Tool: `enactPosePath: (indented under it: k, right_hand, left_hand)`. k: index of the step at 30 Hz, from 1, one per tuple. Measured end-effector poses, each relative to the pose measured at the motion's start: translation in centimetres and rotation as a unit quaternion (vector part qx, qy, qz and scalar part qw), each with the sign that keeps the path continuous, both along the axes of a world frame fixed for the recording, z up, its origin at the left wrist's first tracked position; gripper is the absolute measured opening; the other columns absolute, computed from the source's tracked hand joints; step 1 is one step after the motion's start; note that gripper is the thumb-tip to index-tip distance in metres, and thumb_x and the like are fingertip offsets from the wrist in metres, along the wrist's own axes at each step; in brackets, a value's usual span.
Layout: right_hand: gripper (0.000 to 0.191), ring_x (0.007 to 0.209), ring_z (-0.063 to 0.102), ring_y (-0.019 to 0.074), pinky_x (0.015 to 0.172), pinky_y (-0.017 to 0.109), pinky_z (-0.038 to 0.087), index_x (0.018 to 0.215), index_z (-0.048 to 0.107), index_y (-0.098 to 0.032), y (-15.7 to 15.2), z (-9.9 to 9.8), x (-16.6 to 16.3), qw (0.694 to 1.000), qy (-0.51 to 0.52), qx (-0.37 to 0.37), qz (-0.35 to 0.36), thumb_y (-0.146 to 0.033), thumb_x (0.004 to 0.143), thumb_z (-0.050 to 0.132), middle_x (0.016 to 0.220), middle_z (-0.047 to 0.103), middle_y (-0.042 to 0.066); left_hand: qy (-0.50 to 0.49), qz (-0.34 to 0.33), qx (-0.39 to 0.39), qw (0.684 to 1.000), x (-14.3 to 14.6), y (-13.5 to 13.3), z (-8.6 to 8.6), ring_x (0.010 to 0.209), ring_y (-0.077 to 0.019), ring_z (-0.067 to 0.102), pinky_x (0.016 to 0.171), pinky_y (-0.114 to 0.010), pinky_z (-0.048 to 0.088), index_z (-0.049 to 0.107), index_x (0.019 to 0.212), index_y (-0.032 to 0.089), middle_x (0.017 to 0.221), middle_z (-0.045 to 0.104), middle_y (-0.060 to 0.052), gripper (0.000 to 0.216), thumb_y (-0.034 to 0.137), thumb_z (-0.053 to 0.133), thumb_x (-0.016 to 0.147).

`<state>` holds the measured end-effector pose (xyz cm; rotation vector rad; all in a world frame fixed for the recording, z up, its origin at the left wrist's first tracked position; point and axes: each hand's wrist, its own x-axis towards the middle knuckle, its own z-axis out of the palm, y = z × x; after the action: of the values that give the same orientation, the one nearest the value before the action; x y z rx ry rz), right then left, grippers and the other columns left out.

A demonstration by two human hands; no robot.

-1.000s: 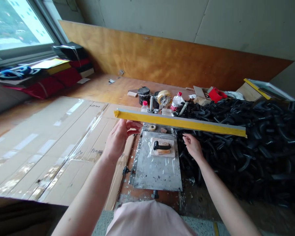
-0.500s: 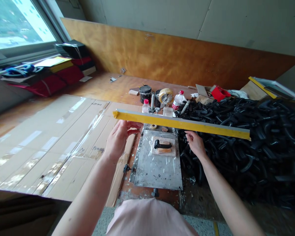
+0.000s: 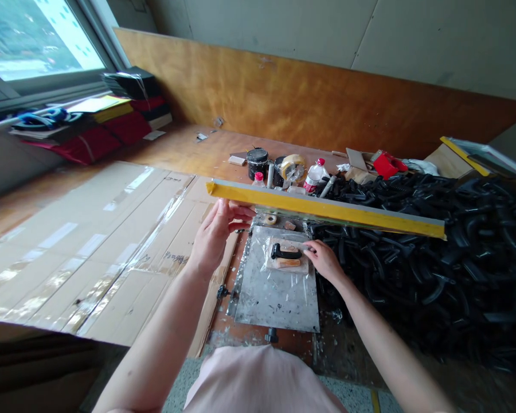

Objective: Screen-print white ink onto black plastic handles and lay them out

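A long frame edged in yellow tape point(image 3: 327, 207), seen nearly edge-on, is tilted up over the metal plate. My left hand point(image 3: 217, 232) grips its left end from below, thumb in front and fingers reaching behind. Under the frame, a black L-shaped plastic handle point(image 3: 285, 252) lies in a wood-coloured holder point(image 3: 289, 263) on the grey metal plate point(image 3: 275, 301). At the handle's right end my right hand point(image 3: 324, 259) is closed in a pinch, its fingertips at the tip of the handle.
A large heap of similar black plastic parts point(image 3: 413, 275) covers the right side. Flattened cardboard point(image 3: 112, 246) spreads over the left. Behind the frame stand a black tub point(image 3: 257, 163), a tape roll point(image 3: 293, 168) and a red-capped bottle point(image 3: 315, 175). A knob point(image 3: 271, 335) sticks out in front.
My right hand has moved left and down, from beside the heap to the handle's right end. My left hand stays at the frame, which sits slightly higher in view.
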<state>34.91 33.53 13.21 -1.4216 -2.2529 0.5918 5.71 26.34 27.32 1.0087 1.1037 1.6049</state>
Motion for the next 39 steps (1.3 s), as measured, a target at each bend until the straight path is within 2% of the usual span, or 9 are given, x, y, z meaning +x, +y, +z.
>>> enactPosePath:
  k: [3, 7, 9, 11, 15, 19, 25, 35, 39]
  right_hand:
    - [0.026, 0.104, 0.055, 0.0205, 0.094, 0.037, 0.043, 0.108, 0.064, -0.021, -0.8, -1.5, -1.5, 0.997, -0.053, 0.014, 0.052, -0.015, 0.084, 0.058, 0.106, 0.064, 0.006]
    - [0.017, 0.1, 0.055, 0.02, 0.092, 0.037, 0.045, 0.099, 0.065, -0.02, -0.8, -1.8, -2.3, 0.995, -0.078, 0.017, 0.066, -0.013, 0.084, 0.059, 0.096, 0.062, 0.005]
    - [0.012, 0.096, 0.056, 0.0194, 0.09, 0.036, 0.046, 0.095, 0.064, -0.02, -1.2, -0.5, -2.5, 0.995, -0.058, 0.031, 0.073, -0.015, 0.087, 0.057, 0.094, 0.059, 0.005]
    - [0.011, 0.095, 0.057, 0.0197, 0.088, 0.036, 0.048, 0.096, 0.063, -0.019, -2.6, 1.7, -2.8, 0.994, -0.027, 0.066, 0.084, -0.017, 0.089, 0.054, 0.095, 0.058, 0.006]
    - [0.017, 0.093, 0.058, 0.0218, 0.084, 0.037, 0.05, 0.106, 0.06, -0.022, -7.5, 7.1, -3.8, 0.983, 0.017, 0.146, 0.111, -0.02, 0.092, 0.051, 0.096, 0.059, 0.009]
    - [0.027, 0.086, 0.059, 0.022, 0.078, 0.038, 0.052, 0.116, 0.057, -0.023, -11.9, 10.5, -4.4, 0.958, 0.031, 0.25, 0.136, -0.017, 0.089, 0.055, 0.091, 0.06, 0.009]
    - [0.032, 0.085, 0.061, 0.0203, 0.077, 0.035, 0.054, 0.115, 0.058, -0.015, -13.6, 11.6, -4.4, 0.934, 0.04, 0.326, 0.142, -0.013, 0.084, 0.063, 0.087, 0.062, 0.008]
    - [0.032, 0.085, 0.06, 0.02, 0.076, 0.035, 0.054, 0.114, 0.059, -0.013, -14.0, 11.8, -4.2, 0.935, 0.048, 0.322, 0.139, -0.013, 0.083, 0.065, 0.086, 0.063, 0.008]
    - [0.025, 0.085, 0.06, 0.0197, 0.078, 0.035, 0.053, 0.111, 0.061, -0.014, -13.5, 11.6, -3.9, 0.944, 0.036, 0.293, 0.149, -0.019, 0.087, 0.062, 0.088, 0.064, 0.008]
  left_hand:
    - [-0.011, 0.004, -0.002, 1.0, 0.2, 0.2, 0.3, 0.082, -0.0167, 0.064, 0.071, -0.028, 0.053, 0.062, 0.092, 0.018, 0.086, 0.069, -0.007, 0.046, 0.06, 0.046, 0.086]
    - [-0.042, 0.063, -0.015, 0.997, 0.9, -0.7, -0.9, 0.074, -0.0129, 0.063, 0.067, -0.025, 0.051, 0.056, 0.103, 0.022, 0.082, 0.068, -0.002, 0.037, 0.055, 0.052, 0.086]
    - [-0.048, 0.075, -0.053, 0.995, 1.8, -1.9, -2.5, 0.069, -0.0112, 0.06, 0.064, -0.022, 0.049, 0.057, 0.098, 0.021, 0.076, 0.065, 0.001, 0.033, 0.051, 0.056, 0.085]
    - [-0.03, 0.002, -0.143, 0.989, 3.0, -3.6, -4.4, 0.067, -0.0125, 0.06, 0.063, -0.023, 0.048, 0.061, 0.09, 0.018, 0.073, 0.065, -0.001, 0.035, 0.051, 0.059, 0.082]
    - [-0.045, -0.147, -0.271, 0.95, 5.9, -6.6, -6.5, 0.091, -0.0234, 0.064, 0.067, -0.031, 0.054, 0.064, 0.109, 0.016, 0.105, 0.069, -0.011, 0.049, 0.056, 0.057, 0.081]
    - [-0.105, -0.138, -0.22, 0.96, 7.6, -7.5, -4.9, 0.097, -0.0247, 0.064, 0.071, -0.031, 0.055, 0.063, 0.109, 0.015, 0.109, 0.069, -0.012, 0.046, 0.053, 0.056, 0.084]
    - [-0.123, -0.173, -0.19, 0.959, 7.5, -7.4, -2.5, 0.084, -0.0187, 0.066, 0.068, -0.025, 0.053, 0.066, 0.095, 0.013, 0.095, 0.071, -0.009, 0.034, 0.045, 0.058, 0.086]
    - [-0.124, -0.178, -0.191, 0.957, 7.6, -7.7, -2.5, 0.084, -0.0198, 0.065, 0.069, -0.028, 0.055, 0.064, 0.099, 0.013, 0.088, 0.069, -0.008, 0.032, 0.042, 0.059, 0.085]
    - [-0.115, -0.126, -0.211, 0.963, 7.2, -7.3, -3.8, 0.083, -0.0191, 0.063, 0.071, -0.029, 0.054, 0.067, 0.094, 0.014, 0.086, 0.068, -0.007, 0.033, 0.044, 0.064, 0.081]
